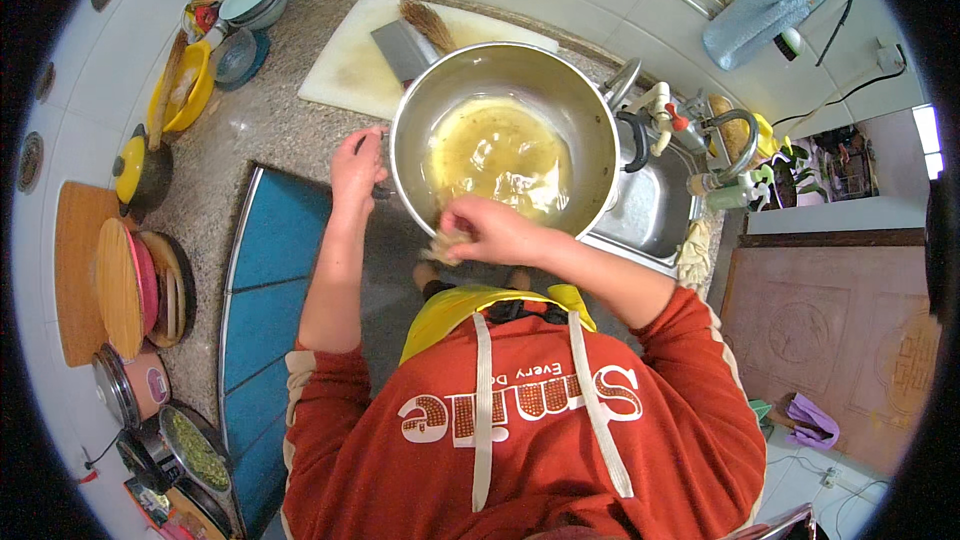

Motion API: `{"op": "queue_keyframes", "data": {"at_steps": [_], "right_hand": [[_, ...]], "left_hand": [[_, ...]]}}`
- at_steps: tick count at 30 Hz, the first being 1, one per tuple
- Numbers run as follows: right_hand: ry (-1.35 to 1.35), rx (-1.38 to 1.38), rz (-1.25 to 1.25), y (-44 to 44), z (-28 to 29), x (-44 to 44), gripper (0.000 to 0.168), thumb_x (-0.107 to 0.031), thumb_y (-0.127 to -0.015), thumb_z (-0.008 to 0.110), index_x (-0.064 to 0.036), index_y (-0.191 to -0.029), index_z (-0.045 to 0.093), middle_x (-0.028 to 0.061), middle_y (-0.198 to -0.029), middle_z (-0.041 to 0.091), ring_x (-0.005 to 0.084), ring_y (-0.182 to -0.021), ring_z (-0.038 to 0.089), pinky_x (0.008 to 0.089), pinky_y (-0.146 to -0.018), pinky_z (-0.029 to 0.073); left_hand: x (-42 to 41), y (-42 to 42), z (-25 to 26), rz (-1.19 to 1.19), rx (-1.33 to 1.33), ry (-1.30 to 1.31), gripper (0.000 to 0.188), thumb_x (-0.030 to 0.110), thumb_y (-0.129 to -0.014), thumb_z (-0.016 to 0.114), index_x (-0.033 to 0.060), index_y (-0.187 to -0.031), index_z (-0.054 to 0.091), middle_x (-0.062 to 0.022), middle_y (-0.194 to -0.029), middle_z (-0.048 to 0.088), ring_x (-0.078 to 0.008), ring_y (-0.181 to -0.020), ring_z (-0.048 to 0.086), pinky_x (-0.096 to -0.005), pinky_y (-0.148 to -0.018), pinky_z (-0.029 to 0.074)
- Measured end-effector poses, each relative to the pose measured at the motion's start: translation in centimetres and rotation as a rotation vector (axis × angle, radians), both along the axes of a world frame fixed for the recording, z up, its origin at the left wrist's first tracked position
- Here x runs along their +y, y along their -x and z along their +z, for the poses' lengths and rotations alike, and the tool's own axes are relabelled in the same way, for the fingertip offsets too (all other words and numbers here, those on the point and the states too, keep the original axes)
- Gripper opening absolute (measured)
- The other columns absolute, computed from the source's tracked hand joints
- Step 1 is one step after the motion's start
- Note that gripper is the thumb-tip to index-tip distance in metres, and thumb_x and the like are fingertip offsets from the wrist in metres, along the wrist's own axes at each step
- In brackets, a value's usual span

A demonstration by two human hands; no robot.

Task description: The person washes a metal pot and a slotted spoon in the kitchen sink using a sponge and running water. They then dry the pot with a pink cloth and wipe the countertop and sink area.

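Note:
A large metal pot (592,101) with yellowish, glossy liquid (495,154) in its bottom is in front of me, its mouth facing up towards the camera. My left hand (358,169) grips the pot's left handle; the far handle (634,142) is free, close to the sink. At the pot's near rim, my right hand (491,231) pinches a tan, frayed pad or scrubber (448,247). The pad lies against the rim's outer side, and blur hides its exact kind. Whether the pot's underside rests on the counter cannot be seen.
Behind the pot, a white cutting board (341,60) carries a cleaver (405,49) and a bristle brush (427,24). A steel sink (645,202) with a tap (622,82) lies right. Along the left counter stand a yellow basin (196,90), a lidded pot (146,172) and a pan of greens (193,450).

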State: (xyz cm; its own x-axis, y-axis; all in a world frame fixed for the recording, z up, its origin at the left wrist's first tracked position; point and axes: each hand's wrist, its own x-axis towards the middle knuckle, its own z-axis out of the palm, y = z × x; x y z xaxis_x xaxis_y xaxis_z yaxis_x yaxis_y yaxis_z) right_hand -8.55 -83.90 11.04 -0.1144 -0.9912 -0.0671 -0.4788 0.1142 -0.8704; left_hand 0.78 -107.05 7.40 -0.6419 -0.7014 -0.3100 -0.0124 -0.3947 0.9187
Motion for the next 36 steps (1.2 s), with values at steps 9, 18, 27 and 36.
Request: {"op": "queue_keyframes", "data": {"at_steps": [9,18,27,36], "right_hand": [[-0.610,0.613,0.169,12.8,8.3,8.7,0.026,-0.008,-0.072,0.075,-0.011,-0.097,0.071,0.0073,-0.088,0.069,0.0282,-0.090,0.065,0.0382,-0.079,0.051],[0.181,0.915,-0.627,19.3,4.0,13.9,0.020,-0.004,-0.086,0.059,-0.004,-0.107,0.058,0.0161,-0.113,0.064,0.0300,-0.112,0.058,0.0395,-0.097,0.044],[0.206,-0.110,-1.133,19.1,-2.8,14.2,0.021,-0.010,-0.097,0.053,-0.001,-0.117,0.052,0.0061,-0.095,0.062,0.0132,-0.076,0.060,0.0293,-0.070,0.050],[0.224,-0.355,-1.145,14.0,-8.2,16.0,0.020,-0.007,-0.101,0.045,-0.002,-0.121,0.047,0.0073,-0.103,0.060,0.0152,-0.086,0.060,0.0305,-0.074,0.052]], "left_hand": [[0.4,0.0,-0.2,0.004,0.016,0.034,0.021,0.020,-0.100,0.057,0.0014,-0.102,0.066,0.0076,-0.060,0.038,-0.0028,-0.049,0.031,-0.0220,-0.044,0.027],[1.2,0.3,0.3,-0.035,0.045,-0.016,0.028,0.027,-0.100,0.056,0.0011,-0.108,0.065,0.0040,-0.066,0.043,-0.0048,-0.054,0.037,-0.0220,-0.046,0.031],[1.5,-0.8,1.1,-0.086,0.260,-0.289,0.029,0.024,-0.102,0.051,0.0016,-0.119,0.056,0.0051,-0.062,0.037,-0.0029,-0.044,0.029,-0.0196,-0.036,0.021],[1.4,-0.4,12.4,-0.126,0.147,-0.161,0.031,0.020,-0.102,0.051,-0.0029,-0.121,0.055,0.0046,-0.062,0.037,-0.0024,-0.044,0.029,-0.0184,-0.035,0.022]]}}
